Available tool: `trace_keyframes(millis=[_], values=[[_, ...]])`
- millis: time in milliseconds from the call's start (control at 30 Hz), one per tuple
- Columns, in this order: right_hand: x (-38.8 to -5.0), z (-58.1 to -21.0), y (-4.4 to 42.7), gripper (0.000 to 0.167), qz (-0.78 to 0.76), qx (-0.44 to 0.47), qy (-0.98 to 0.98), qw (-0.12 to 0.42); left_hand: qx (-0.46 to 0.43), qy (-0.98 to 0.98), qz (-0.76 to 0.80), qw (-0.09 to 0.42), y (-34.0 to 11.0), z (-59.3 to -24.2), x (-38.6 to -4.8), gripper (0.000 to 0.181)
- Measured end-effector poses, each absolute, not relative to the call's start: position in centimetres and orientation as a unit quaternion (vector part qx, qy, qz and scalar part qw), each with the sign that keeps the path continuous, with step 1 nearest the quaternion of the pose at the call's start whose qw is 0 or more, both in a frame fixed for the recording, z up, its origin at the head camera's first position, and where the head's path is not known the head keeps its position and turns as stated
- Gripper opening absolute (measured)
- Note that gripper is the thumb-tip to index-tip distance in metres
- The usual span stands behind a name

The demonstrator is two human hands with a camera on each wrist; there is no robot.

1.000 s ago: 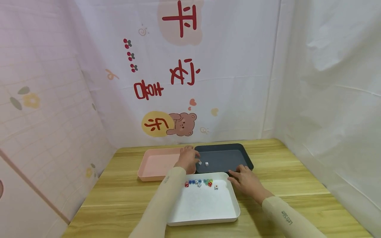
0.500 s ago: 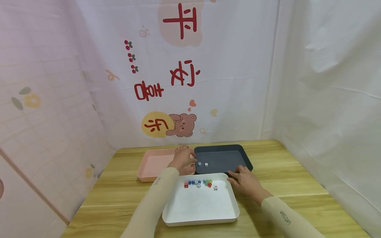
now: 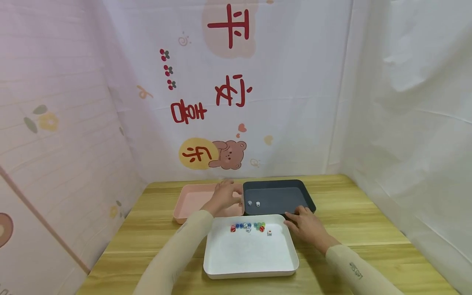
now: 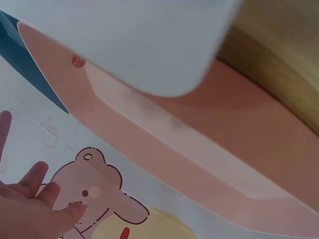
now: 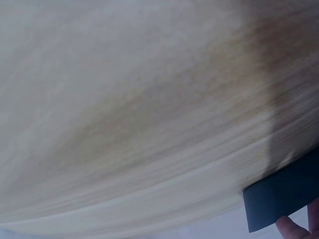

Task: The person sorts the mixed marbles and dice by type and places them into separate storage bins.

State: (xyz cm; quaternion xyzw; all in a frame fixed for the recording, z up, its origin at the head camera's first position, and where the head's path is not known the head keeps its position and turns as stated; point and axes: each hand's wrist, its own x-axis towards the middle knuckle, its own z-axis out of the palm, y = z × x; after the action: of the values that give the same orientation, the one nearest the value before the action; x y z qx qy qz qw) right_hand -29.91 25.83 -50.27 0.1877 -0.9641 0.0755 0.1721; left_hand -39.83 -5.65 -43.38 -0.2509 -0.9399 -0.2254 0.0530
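My left hand [image 3: 223, 196] hovers over the pink tray [image 3: 184, 203], fingers loosely spread with nothing between them. In the left wrist view its fingers [image 4: 35, 177] are apart, and a small red, shiny piece [image 4: 79, 60] lies at one end of the pink tray. My right hand [image 3: 307, 224] rests by the near right corner of the dark grey tray [image 3: 309, 198], fingertips at its rim. Two small dice [image 3: 257, 203] lie at the dark tray's left side. A white tray [image 3: 250, 256] in front has a red die [image 3: 232, 228], white dice [image 3: 269, 233] and several blue and green beads [image 3: 237, 225] along its far side.
All three trays stand close together on a wood-grain table [image 3: 350, 229]. A white printed cloth [image 3: 287, 102] hangs behind the table, with more cloth along both sides. Bare tabletop shows to the left and right of the trays.
My left hand has moved left from the edge between the pink and dark trays to over the pink tray, its fingers loosening. My right hand has stayed by the dark tray's corner.
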Motion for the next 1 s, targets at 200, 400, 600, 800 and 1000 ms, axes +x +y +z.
trace_keyframes(millis=[200, 400, 600, 800, 1000], values=[[-29.9, -50.4, 26.0, 0.040, 0.075, 0.191, -0.962, 0.181, -0.244, -0.938, -0.242, 0.046, -6.9, -43.6, -38.4, 0.020], [-29.8, -50.6, 26.0, 0.040, 0.072, 0.194, -0.960, 0.186, -0.241, -0.941, -0.232, 0.045, -8.1, -44.1, -36.9, 0.024], [-29.9, -50.7, 26.0, 0.040, 0.072, 0.195, -0.960, 0.189, -0.223, -0.945, -0.237, 0.031, -9.0, -44.7, -35.2, 0.026], [-29.9, -50.7, 25.9, 0.041, 0.070, 0.192, -0.961, 0.184, -0.216, -0.948, -0.234, 0.024, -9.4, -45.5, -33.9, 0.022], [-29.7, -50.5, 25.8, 0.041, 0.071, 0.189, -0.963, 0.180, -0.236, -0.946, -0.219, 0.036, -9.9, -46.8, -33.2, 0.014]])
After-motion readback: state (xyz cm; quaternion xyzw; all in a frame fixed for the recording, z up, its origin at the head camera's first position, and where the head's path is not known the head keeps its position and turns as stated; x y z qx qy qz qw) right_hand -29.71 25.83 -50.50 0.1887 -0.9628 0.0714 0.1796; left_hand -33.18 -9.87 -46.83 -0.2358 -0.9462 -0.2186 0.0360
